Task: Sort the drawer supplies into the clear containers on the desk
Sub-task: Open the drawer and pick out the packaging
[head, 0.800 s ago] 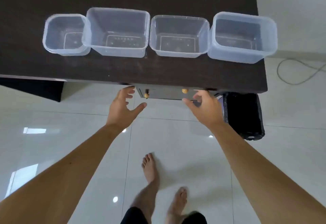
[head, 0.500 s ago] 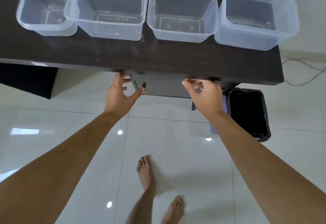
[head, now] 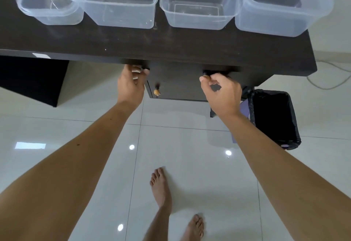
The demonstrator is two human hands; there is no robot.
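Four empty clear containers stand in a row on the dark desk (head: 171, 45): a small one (head: 57, 16) at the left, a large one (head: 121, 15), a medium one (head: 197, 18) and a large one (head: 275, 20) at the right. Below the desk's front edge is a dark drawer front (head: 176, 85) with a wooden knob (head: 156, 91) on its left. My left hand (head: 131, 85) hooks curled fingers over the drawer front's top left corner. My right hand (head: 222, 92) curls thumb and fingers around the drawer's right knob, which is hidden. The drawer's contents are out of sight.
A bin lined with a black bag (head: 273, 115) stands on the floor right of the drawer, close to my right wrist. A cable (head: 322, 87) lies on the white tiled floor beyond the desk's right end. My bare feet (head: 161, 189) stand below.
Both hands moved forward from the open air to the drawer front and closed on it. The view came closer to the desk, so the containers sit higher in frame.
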